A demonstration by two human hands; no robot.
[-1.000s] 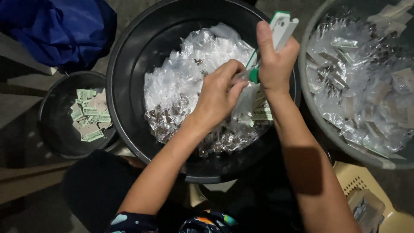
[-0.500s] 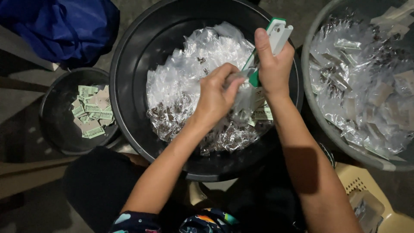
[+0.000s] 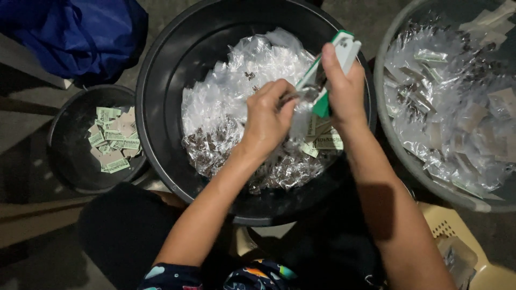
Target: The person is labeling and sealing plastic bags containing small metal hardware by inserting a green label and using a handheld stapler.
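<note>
Both forearms are bare, and no rings or watch are seen on the left hand (image 3: 266, 121) or right hand (image 3: 344, 91). A dark garment with colourful patches is worn.

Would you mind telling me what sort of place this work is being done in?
Probably an informal packing spot at floor level, perhaps in a home or small workshop. A large black tub holds small clear packets, a grey tub holds more, and a small black tub holds green paper labels.

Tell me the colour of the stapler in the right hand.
Green and white stapler, seen in the head view.
</note>
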